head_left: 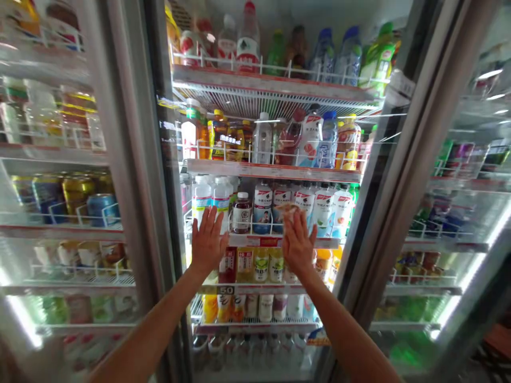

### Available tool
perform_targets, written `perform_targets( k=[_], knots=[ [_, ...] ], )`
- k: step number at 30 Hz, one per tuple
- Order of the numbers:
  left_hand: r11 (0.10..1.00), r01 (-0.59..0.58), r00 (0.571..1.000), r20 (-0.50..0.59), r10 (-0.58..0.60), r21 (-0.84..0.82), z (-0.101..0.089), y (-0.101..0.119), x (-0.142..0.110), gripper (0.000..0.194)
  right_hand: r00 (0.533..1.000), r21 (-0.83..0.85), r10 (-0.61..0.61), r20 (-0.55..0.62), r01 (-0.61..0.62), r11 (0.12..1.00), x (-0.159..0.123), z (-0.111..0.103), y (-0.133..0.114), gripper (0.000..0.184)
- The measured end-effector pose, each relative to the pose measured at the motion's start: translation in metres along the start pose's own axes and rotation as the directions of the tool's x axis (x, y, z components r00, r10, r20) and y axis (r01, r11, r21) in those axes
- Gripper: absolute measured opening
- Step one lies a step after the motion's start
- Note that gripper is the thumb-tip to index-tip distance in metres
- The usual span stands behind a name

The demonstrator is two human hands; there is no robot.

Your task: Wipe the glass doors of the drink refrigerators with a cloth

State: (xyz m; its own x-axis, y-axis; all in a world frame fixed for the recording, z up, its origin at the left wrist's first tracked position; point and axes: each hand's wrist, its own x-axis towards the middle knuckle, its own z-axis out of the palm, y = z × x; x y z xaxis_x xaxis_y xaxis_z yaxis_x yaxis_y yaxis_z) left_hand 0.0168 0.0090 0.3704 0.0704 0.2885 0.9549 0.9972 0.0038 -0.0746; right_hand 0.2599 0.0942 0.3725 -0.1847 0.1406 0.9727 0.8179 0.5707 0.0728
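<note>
My left hand [208, 239] is raised palm forward, fingers stretched out, in front of a drinks cooler's middle shelf. Nothing is in it. Behind its fingertips stand clear bottles with white caps [202, 190]. My right hand [298, 242] is also raised with straight fingers, in front of white-labelled bottles [304, 201]. A blurred brownish patch [289, 209] shows at its fingertips; I cannot make out whether it is a reflection. Between the hands stands a dark bottle with a white cap [241, 213]. Whether either palm touches the door glass, I cannot tell.
Metal door frames [133, 133] rise at the left and right [403, 154]. Upper shelves [275, 80] carry tall bottles behind wire rails. Lower shelves [255, 289] hold more drinks. In the left cooler section are several cans [77, 191]; the right section is blurred.
</note>
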Motion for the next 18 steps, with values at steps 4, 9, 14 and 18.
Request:
perform_targets(
  k=[4,9,14,18],
  knots=[
    [0.999,-0.021,1.0,0.021,0.022,-0.024,-0.001,-0.006,0.0,0.061,0.934,-0.02,0.318,-0.163,-0.325,0.946,0.016,0.003,-0.006,0.056],
    [0.998,-0.046,0.999,0.02,0.047,-0.046,-0.004,-0.01,-0.002,0.063,0.979,0.069,-0.188,0.079,0.183,0.981,0.018,0.009,-0.053,0.057],
    [0.999,0.019,0.999,-0.025,-0.02,-0.035,-0.007,-0.029,-0.005,0.067,0.987,0.006,0.11,-0.117,-0.11,0.994,0.044,0.012,-0.053,0.052],
    [1.0,0.029,1.0,-0.009,-0.029,-0.011,-0.006,-0.044,-0.008,0.068,0.998,0.038,-0.027,-0.056,0.029,0.999,0.054,0.017,-0.067,0.055]
  ],
)
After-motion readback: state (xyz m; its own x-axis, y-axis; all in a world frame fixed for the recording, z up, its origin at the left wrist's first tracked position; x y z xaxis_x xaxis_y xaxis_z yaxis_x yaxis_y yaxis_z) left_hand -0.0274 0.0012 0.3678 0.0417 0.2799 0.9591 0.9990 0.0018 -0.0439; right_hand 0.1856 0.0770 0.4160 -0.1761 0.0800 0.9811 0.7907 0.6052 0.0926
